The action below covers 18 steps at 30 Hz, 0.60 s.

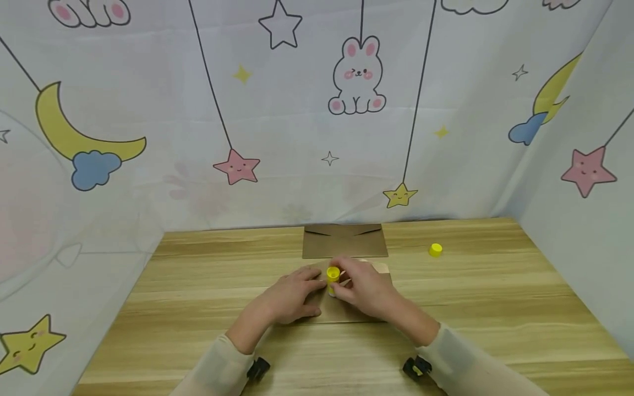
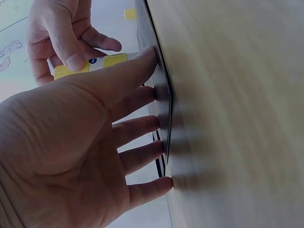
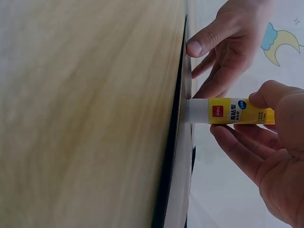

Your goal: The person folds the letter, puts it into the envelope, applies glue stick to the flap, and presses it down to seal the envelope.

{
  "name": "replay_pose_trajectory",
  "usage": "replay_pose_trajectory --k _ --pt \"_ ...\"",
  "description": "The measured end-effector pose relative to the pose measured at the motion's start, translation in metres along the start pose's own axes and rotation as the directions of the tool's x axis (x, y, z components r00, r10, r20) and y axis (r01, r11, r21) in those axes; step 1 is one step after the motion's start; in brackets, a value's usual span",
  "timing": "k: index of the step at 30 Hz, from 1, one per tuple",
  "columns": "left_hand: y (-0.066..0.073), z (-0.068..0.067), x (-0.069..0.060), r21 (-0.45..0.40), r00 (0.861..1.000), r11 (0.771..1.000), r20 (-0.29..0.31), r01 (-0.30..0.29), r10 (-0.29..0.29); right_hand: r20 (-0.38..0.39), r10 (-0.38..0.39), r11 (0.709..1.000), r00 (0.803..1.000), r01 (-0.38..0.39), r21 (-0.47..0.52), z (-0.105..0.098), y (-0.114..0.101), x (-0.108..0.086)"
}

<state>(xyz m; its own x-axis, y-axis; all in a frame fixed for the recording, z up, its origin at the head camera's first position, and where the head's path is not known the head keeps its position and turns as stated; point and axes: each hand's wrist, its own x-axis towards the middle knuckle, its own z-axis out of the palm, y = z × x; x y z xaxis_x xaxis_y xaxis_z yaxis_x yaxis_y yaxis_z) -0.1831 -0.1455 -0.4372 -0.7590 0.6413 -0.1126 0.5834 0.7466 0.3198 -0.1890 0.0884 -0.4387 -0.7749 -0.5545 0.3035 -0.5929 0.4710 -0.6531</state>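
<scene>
A yellow and white glue stick (image 3: 225, 111) stands upright, its white end against a brown envelope (image 1: 342, 314) lying on the table. My right hand (image 1: 367, 288) pinches it between thumb and fingers near its yellow end. Across the envelope's left part, my left hand (image 1: 292, 297) rests with fingers spread; in the left wrist view the fingertips (image 2: 160, 137) press down on the paper and its edge. Where the glue stick meets the envelope is partly hidden by the hands in the head view.
Behind the hands lies a second brown envelope (image 1: 344, 243) by the back edge of the wooden table (image 1: 198, 286). A yellow cap (image 1: 435, 250) sits to the right. A printed curtain (image 1: 297, 110) hangs behind the table and along both sides.
</scene>
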Motion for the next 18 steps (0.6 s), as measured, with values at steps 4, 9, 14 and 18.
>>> replay_pose_trajectory --k 4,9,14,18 --pt "0.0 0.0 -0.001 -0.008 1.0 1.0 -0.005 -0.004 0.004 -0.002 0.04 0.999 0.999 -0.04 -0.008 -0.005 -0.002 -0.002" --pt "-0.001 0.001 -0.001 -0.011 1.0 1.0 0.001 -0.01 0.01 -0.001 0.094 0.995 0.996 -0.094 -0.04 -0.016 0.001 -0.009" --pt "0.0 0.001 -0.001 -0.015 1.0 1.0 0.004 -0.014 0.014 0.001 0.14 0.985 0.99 -0.139 -0.101 -0.033 0.006 -0.015" --pt "0.0 0.0 -0.001 -0.017 1.0 1.0 -0.001 -0.017 0.017 0.022 0.162 0.979 0.987 -0.158 -0.132 -0.045 0.011 -0.019"
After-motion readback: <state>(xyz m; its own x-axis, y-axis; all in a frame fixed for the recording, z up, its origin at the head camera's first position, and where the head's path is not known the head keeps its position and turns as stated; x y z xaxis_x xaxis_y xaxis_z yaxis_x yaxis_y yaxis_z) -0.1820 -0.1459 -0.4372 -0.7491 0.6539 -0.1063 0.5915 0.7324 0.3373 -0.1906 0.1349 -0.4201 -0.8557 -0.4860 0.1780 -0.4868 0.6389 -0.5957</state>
